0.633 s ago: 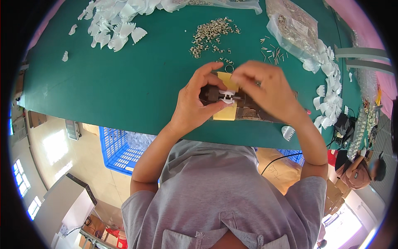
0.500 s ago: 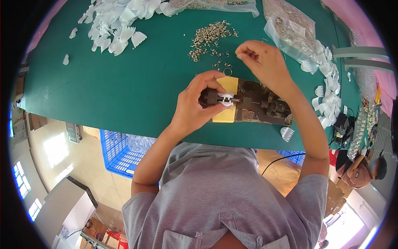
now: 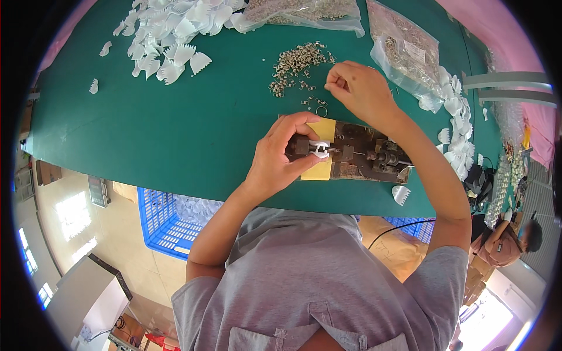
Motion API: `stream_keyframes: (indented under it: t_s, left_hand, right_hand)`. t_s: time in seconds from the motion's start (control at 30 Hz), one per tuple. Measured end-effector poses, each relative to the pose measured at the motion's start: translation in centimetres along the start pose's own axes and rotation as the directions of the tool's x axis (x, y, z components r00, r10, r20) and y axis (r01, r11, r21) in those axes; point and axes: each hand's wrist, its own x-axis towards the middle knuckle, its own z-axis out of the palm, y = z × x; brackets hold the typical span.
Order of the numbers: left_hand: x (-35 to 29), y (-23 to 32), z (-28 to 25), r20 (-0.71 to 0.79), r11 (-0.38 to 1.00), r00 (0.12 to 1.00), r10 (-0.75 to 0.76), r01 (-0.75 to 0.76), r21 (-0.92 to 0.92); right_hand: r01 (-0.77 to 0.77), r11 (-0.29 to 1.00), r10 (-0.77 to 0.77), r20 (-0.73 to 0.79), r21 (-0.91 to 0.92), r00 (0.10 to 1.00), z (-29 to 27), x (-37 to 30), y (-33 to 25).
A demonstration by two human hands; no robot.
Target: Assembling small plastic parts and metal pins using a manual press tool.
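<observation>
My left hand [image 3: 270, 161] pinches a white plastic claw clip [image 3: 320, 154] between thumb and fingers. The clip sits at the left end of a dark metal fixture [image 3: 353, 153], against its thin central rod. Yellow pads [image 3: 318, 171] show beneath it. Above the fixture, my right hand [image 3: 364, 92] hangs with fingers curled together; whatever they hold, if anything, is hidden. To its left lies a heap of small metal springs [image 3: 300, 61], with a few loose ones nearer the fixture. A metal ring [image 3: 321, 111] lies just beyond the yellow pad.
White toothed clip halves [image 3: 181, 26] are heaped at the far left, and more [image 3: 459, 137] line the right side. Clear bags of metal parts [image 3: 404, 50] lie at the back. One clip half [image 3: 400, 195] rests near the front edge. A blue crate [image 3: 164, 228] stands below the table.
My right hand has shifted slightly left, closer to the spring heap. My left hand keeps its pinch on the clip at the fixture. The whole view has tilted a little.
</observation>
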Motion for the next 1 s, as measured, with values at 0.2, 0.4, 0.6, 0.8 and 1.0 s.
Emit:
stream_keyframes:
  t_s: [0.2,0.4,0.6,0.8,1.0]
  left_hand:
    - [0.0,0.0,-0.1,-0.005,1.0,1.0,0.009,-0.009,0.004]
    - [-0.1,0.1,-0.2,-0.007,1.0,1.0,0.0,0.0,0.02]
    - [-0.1,0.3,-0.1,-0.009,1.0,1.0,0.007,-0.006,0.016]
    - [0.1,0.3,0.1,-0.032,0.999,0.999,0.038,-0.038,0.0]
    - [0.2,-0.3,-0.1,-0.048,0.992,0.991,0.125,-0.123,0.031]
  right_hand:
    - [-0.031,0.997,0.023,-0.114,-0.069,0.993,-0.3,-2.0,0.0]
    - [-0.107,0.987,0.126,-0.169,0.118,0.978,0.3,-2.0,1.3]
    - [-0.091,0.994,0.097,-0.12,0.055,0.988,1.0,-1.8,0.6]
    - [-0.105,0.93,0.109,0.008,0.353,0.994,-1.6,-3.7,-2.0]
    - [0.033,0.932,-0.061,0.065,0.361,0.996,-1.9,-7.5,-6.4]
